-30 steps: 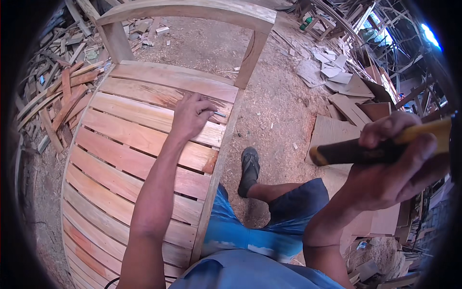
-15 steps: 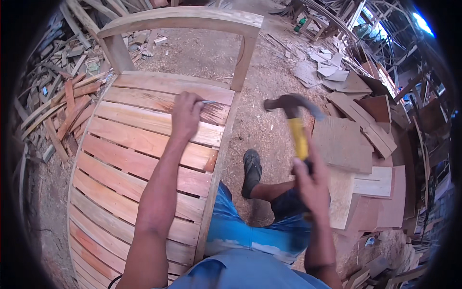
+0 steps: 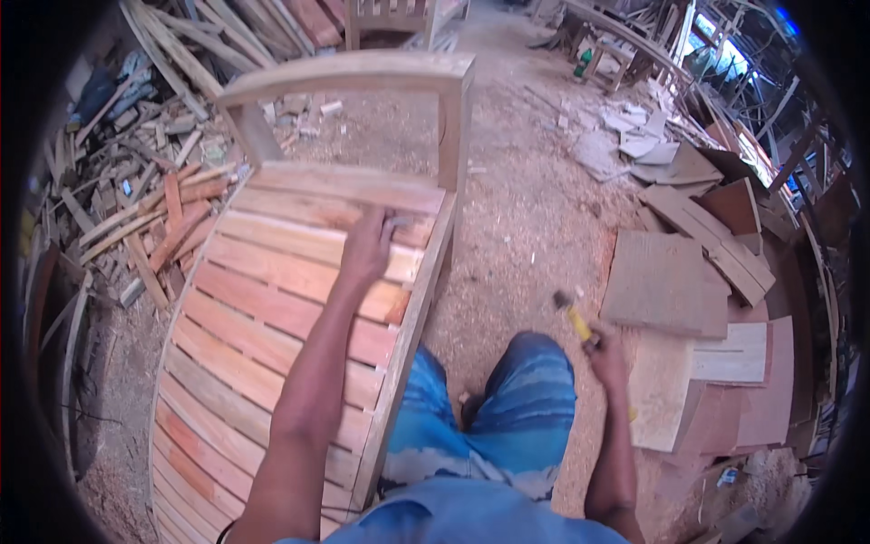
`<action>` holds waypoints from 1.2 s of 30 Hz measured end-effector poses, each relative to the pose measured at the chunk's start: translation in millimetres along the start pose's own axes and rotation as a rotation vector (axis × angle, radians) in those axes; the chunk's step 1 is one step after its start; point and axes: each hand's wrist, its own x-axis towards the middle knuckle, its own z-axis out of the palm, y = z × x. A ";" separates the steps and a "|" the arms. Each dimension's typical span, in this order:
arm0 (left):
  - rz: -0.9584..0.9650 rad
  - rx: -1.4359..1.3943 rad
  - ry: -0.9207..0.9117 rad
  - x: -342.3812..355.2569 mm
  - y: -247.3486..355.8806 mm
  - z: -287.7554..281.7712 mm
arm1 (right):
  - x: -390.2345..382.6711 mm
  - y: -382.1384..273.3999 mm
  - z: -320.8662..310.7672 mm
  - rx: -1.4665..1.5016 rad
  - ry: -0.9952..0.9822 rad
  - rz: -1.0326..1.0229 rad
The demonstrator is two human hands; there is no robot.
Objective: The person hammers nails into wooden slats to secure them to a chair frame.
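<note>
A slatted wooden bench (image 3: 272,274) with an arm frame at its far end stands to my left. My left hand (image 3: 365,247) rests on its upper slats near the right edge, fingers pinched on a thin grey nail (image 3: 399,221), whose tip is too small to make out. Low on the right, beside my knee, my right hand (image 3: 608,355) is closed round the yellow handle of a hammer (image 3: 577,319). The hammer's dark head points up and away from me, apart from the bench.
Offcuts (image 3: 172,213) lie heaped on the left. Flat boards (image 3: 654,283) and sheets are stacked on the right. Wood shavings cover the floor (image 3: 521,199). Another slatted wooden piece of furniture (image 3: 390,25) stands at the back, and a green bottle (image 3: 582,62) is far off.
The hammer has dropped from a raised position to lower beside my right knee. My left hand stays at the same slats. The view has shifted, and my right leg has drawn in.
</note>
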 end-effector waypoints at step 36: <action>-0.830 0.235 0.667 -373.8 143.8 -50.2 | 25.6 -307.6 -237.6 1.965 -1.311 -1.566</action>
